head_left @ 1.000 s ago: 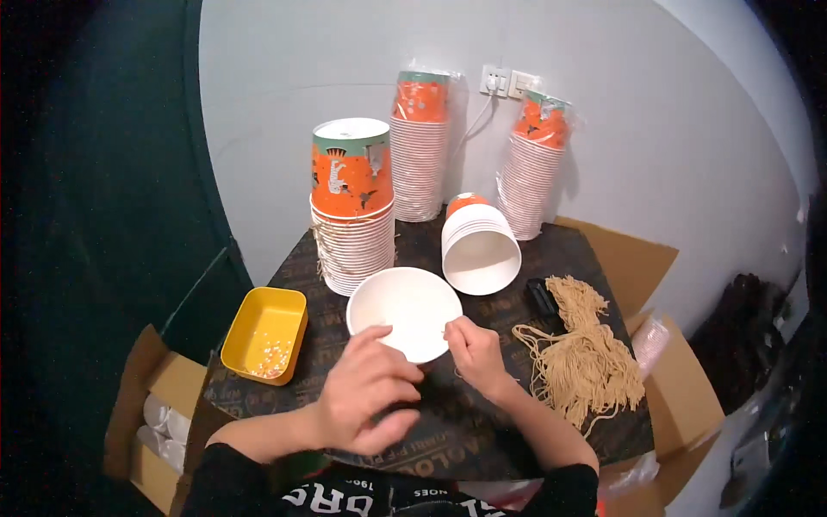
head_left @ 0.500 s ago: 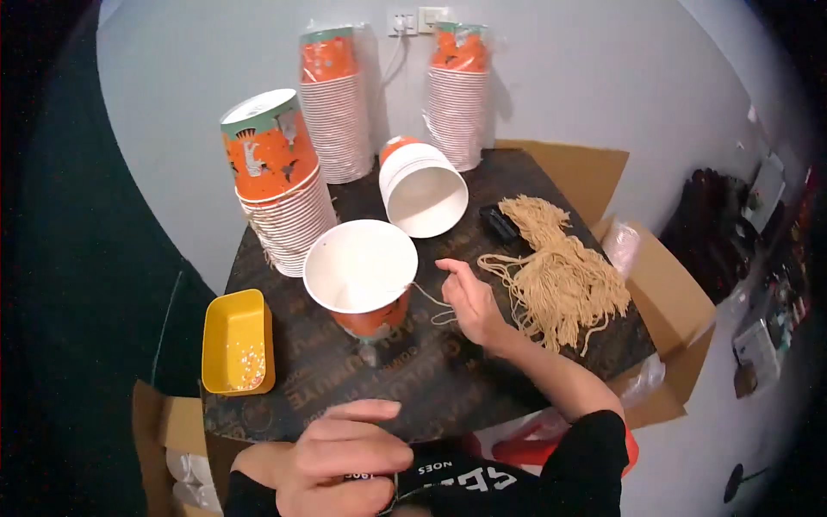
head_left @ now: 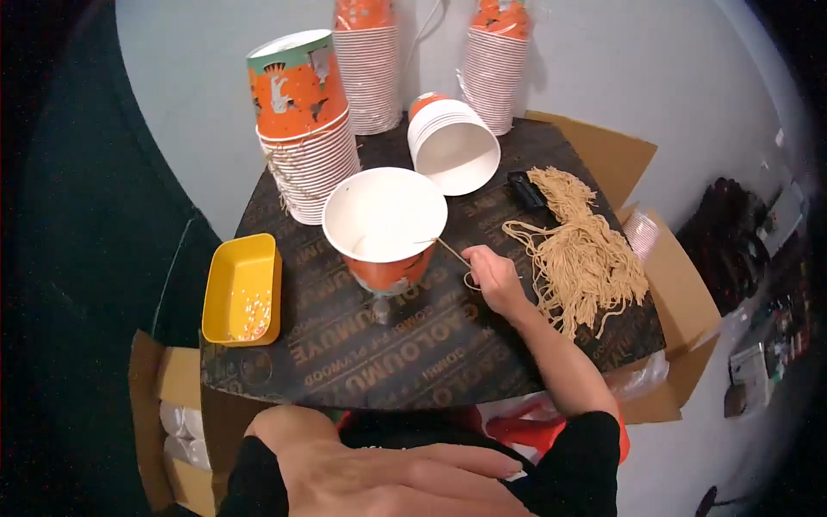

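Observation:
A paper bucket with an orange printed outside and a white inside stands mouth up at the middle of the table, on a small support below its base. A thin tan cord runs from the right side of its rim to my right hand, whose fingers are closed on it; a small loop hangs beside the fingers. My left hand is low at the bottom edge, close to my body, fingers stretched out toward the right. Its thumb is hidden, and I see nothing held in it.
Tan cords lie heaped at right beside a black object. Nested buckets lie sideways behind; a tall stack and two wrapped stacks stand farther back. At left is a yellow tray with small beads. Cardboard boxes flank the table.
My right fingers have closed on the cord and drawn it straighter. My left hand has moved right and lower, with its fingers straightening. The whole view has tilted downward.

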The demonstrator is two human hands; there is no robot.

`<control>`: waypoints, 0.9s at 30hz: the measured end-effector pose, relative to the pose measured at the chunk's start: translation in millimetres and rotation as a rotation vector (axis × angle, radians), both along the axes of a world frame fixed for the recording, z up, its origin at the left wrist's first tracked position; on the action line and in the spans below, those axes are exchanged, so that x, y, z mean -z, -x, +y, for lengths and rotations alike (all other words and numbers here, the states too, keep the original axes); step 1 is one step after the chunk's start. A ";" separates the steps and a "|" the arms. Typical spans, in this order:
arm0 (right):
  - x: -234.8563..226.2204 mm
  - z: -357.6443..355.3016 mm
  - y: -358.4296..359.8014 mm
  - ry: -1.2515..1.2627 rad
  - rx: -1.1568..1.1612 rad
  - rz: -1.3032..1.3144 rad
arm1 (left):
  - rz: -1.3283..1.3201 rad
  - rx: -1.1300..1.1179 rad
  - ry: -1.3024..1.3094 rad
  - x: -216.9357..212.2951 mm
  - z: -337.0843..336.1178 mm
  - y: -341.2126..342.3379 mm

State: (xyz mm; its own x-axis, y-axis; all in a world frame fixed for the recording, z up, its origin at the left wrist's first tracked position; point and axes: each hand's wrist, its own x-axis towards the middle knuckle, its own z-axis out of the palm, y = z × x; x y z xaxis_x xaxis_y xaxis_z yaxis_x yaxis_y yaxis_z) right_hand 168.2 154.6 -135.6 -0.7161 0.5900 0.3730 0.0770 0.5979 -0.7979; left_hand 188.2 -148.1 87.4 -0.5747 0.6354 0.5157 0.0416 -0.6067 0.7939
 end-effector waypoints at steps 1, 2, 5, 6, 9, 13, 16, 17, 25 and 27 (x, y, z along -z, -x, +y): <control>0.6 1.5 -1.8 -0.017 0.005 -0.030 | -0.006 -0.007 0.003 5.0 0.8 8.1; -0.3 0.2 -2.0 -0.035 0.003 -0.054 | 0.104 0.139 -0.110 14.0 0.2 21.5; -6.9 -3.4 -0.1 -0.097 -0.023 -0.098 | 0.109 0.071 -0.567 56.3 32.0 12.3; -7.3 -4.2 1.0 -0.086 -0.019 -0.101 | 0.021 -0.128 -0.921 63.8 46.1 3.3; -3.9 -3.2 1.9 -0.053 -0.027 -0.091 | 0.012 -0.148 -1.029 50.0 62.6 4.7; -2.5 -2.9 -0.3 -0.063 -0.018 -0.108 | 0.197 0.223 -0.345 39.1 2.0 41.1; -0.7 -1.2 -0.9 -0.082 -0.018 -0.090 | 0.166 0.219 -0.275 27.2 -3.0 41.8; -1.8 -2.2 -0.2 -0.083 -0.030 -0.093 | 0.173 0.167 -0.249 22.8 -4.5 41.3; -6.9 -2.9 -0.3 -0.075 -0.056 -0.100 | -0.005 -0.287 0.089 -0.5 -22.3 -7.8; -8.9 -3.6 0.4 -0.121 -0.073 -0.076 | 0.062 -0.418 0.227 0.2 -26.9 -13.7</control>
